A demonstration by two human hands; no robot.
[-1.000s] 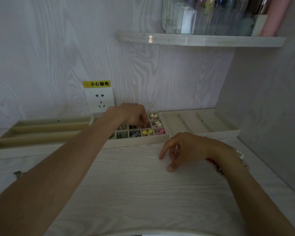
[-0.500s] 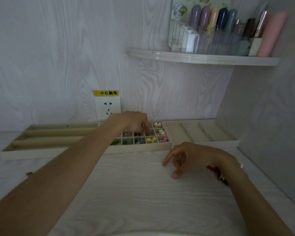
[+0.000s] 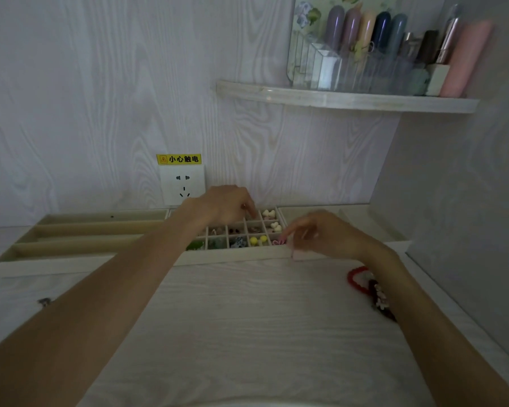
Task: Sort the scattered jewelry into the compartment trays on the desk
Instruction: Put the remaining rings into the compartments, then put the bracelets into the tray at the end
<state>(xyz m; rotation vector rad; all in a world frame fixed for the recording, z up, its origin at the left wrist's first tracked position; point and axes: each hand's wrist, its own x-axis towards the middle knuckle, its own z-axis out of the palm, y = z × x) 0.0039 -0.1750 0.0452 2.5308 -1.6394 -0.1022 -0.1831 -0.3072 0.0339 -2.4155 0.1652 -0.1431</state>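
White wall socket (image 3: 182, 185) on wood-grain back wall; yellow warning sticker (image 3: 179, 159) just above it. Corner shelf (image 3: 347, 99) upper right. On shelf: clear organiser (image 3: 321, 66) with floral panel behind; row of upright pastel tubes (image 3: 365, 27), possibly lipsticks, blurred; pink cylinder (image 3: 465, 60) at far right; small white box (image 3: 437, 79) beside it.

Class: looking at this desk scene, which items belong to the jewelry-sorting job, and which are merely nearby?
Part of the job:
grid tray with small pieces
long-slot tray
right tray
red bracelet on the desk
dark beaded piece
small loose piece
left hand
right hand

Just nearby:
wall socket
yellow warning label
shelf
clear organizer
pink tube
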